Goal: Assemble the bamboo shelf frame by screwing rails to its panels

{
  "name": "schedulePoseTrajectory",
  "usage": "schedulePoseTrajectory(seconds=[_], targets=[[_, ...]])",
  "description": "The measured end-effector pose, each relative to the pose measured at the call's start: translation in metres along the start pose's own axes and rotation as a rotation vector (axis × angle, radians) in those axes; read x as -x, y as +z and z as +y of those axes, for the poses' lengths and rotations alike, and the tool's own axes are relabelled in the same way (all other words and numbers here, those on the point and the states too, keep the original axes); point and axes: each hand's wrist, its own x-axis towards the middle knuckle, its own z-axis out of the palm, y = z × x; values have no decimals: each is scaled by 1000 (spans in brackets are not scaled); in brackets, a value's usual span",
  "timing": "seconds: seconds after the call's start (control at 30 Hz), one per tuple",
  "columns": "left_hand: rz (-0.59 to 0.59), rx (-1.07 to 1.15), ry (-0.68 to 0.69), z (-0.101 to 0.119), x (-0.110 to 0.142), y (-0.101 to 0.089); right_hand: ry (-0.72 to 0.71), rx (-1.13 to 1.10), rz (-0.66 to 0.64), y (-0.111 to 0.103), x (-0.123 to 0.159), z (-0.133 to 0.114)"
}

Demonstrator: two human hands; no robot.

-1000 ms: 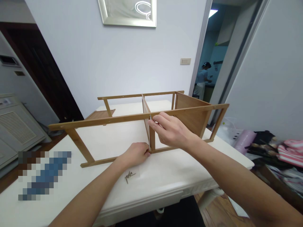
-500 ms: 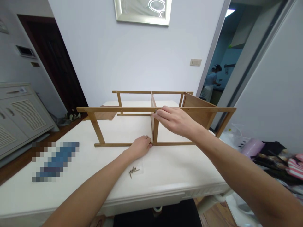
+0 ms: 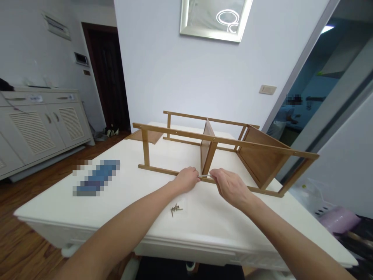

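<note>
A bamboo shelf frame point(image 3: 180, 133) lies on its side on a white table point(image 3: 125, 202). My left hand point(image 3: 186, 179) rests with fingers curled against the frame's lower front rail, just left of the middle upright point(image 3: 210, 158). My right hand point(image 3: 231, 187) is at the same rail just right of that upright, fingers pinched on a thin metal tool point(image 3: 204, 176) that points at the joint. A small pile of screws point(image 3: 175, 209) lies on the table just in front of both hands.
A blurred blue object point(image 3: 96, 177) lies on the table's left part. A loose bamboo board point(image 3: 144, 136) sits behind the frame. White cabinets point(image 3: 43, 124) stand at the left. A person stands in the doorway room point(image 3: 288, 116) at right. A pink roll point(image 3: 339, 219) lies beyond the table's right edge.
My right hand has dropped from the upper rail down to the lower rail beside my left hand, carrying the thin tool. The view has swung left.
</note>
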Motion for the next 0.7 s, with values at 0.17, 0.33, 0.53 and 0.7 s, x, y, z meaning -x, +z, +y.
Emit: schedulePoseTrajectory(seconds=[0.17,0.33,0.53,0.7], targets=[[9,-111,28,-1,-2,5,434,-142,-15,65,48,22],[21,-117,11,-1,-2,7,695,-274,-168,74,51,15],[30,-102,-5,-1,-1,6,757,-358,-262,71,53,24],[81,-130,-10,1,-1,8,696,-110,-319,75,53,27]])
